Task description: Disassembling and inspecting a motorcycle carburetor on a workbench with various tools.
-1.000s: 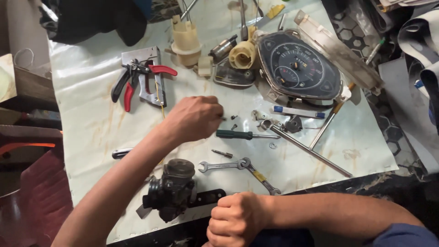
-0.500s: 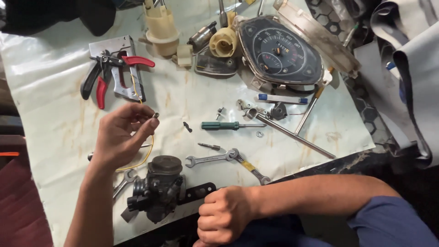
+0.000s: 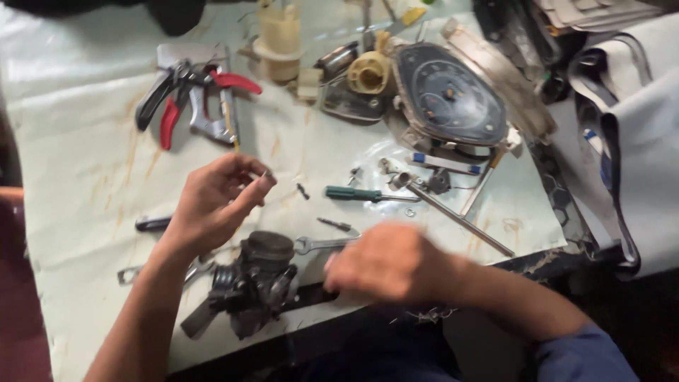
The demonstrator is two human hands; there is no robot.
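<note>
Above the dark carburettor [image 3: 247,283], which lies at the near edge of the pale, stained table covering [image 3: 78,127], the left hand [image 3: 212,205] is raised with its fingers curled loosely and the thumb and forefinger pinched on a tiny metal part [image 3: 267,172] (too small to tell what kind). Just right of the carburettor, the right hand [image 3: 389,263] hovers low over the table edge, blurred, its fingers curled inward; I cannot tell whether it holds anything. One spanner [image 3: 322,244] pokes out from under it, touching the carburettor's top. Farther back lie one green-handled screwdriver [image 3: 361,194], one long metal rod [image 3: 460,221], one black-faced gauge cluster [image 3: 449,99] and two pairs of pliers, one black-handled [image 3: 159,95] and one red-handled [image 3: 205,99], crossed over each other on a grey metal piece. A few small screws and washers are scattered between the screwdriver and the gauge cluster.
</note>
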